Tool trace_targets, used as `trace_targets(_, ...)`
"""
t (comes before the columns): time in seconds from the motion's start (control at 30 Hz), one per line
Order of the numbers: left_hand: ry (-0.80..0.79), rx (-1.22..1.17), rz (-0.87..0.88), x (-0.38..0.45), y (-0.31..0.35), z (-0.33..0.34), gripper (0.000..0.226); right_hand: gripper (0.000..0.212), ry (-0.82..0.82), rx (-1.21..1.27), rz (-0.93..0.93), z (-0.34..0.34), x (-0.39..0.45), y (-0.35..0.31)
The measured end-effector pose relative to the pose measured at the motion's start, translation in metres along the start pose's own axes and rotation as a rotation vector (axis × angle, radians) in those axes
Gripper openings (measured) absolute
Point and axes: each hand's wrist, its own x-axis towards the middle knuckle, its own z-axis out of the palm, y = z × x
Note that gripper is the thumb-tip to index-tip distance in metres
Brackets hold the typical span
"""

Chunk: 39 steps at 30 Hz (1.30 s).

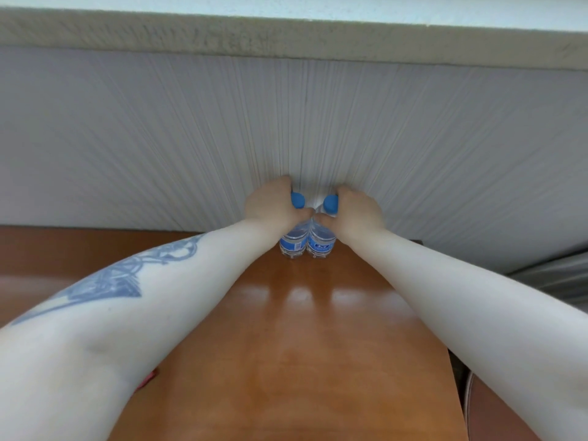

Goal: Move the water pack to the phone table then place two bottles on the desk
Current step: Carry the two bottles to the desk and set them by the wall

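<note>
Two clear water bottles with blue caps and blue labels stand side by side, touching, at the far edge of the glossy wooden desk [286,345], close to the wall. My left hand [273,203] is wrapped around the neck of the left bottle [292,243]. My right hand [358,211] grips the neck of the right bottle [320,246]. Both bottle bases appear to rest on the desk top. The water pack is out of view.
A white ribbed wall panel [302,122] rises right behind the bottles under a pale ledge [286,39]. A grey object [553,278] lies past the desk's right edge. Something red [148,378] peeks out under my left forearm.
</note>
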Motion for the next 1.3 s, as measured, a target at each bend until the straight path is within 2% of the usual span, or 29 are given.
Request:
trace_targets(0.13,-0.012,0.009,-0.052,-0.003,-0.001,-0.002,0.040,0.042,-0.013,-0.032,0.018,0.001,0.003,-0.002)
trace_targets(0.23,-0.039,-0.022,-0.034,-0.003,-0.001,-0.001,0.033,0.038,-0.023,-0.005,0.021,0.001,0.002,-0.002)
trace_targets(0.37,-0.019,-0.245,-0.037,-0.009,-0.006,0.001,0.043,0.038,-0.041,0.016,0.013,0.001,0.001,0.001)
trace_targets(0.5,-0.054,-0.399,-0.046,-0.010,-0.012,0.003,0.038,0.037,-0.060,0.034,-0.005,0.000,0.000,0.001)
trace_targets(0.6,-0.057,-0.496,-0.058,-0.010,-0.017,0.004,0.043,0.036,-0.079,0.042,-0.023,-0.001,0.001,0.000)
trace_targets(0.77,-0.083,-0.378,0.058,-0.007,-0.020,0.001,0.044,0.028,-0.125,0.041,-0.063,-0.004,0.002,0.001)
trace_targets(0.87,-0.111,-0.349,0.097,-0.005,-0.022,-0.001,0.046,0.038,-0.114,0.050,-0.073,-0.001,0.001,0.003)
trace_targets(1.03,-0.150,-0.352,0.102,-0.006,-0.022,-0.005,0.052,0.047,-0.110,0.100,-0.045,0.003,0.000,0.005)
trace_targets(1.17,-0.074,-0.360,0.069,-0.009,-0.022,-0.003,0.060,0.058,-0.107,0.182,-0.011,0.001,-0.004,0.009)
trace_targets(1.3,-0.012,-0.358,-0.008,-0.012,-0.019,0.005,0.052,0.047,-0.088,0.200,-0.007,0.004,-0.009,0.009)
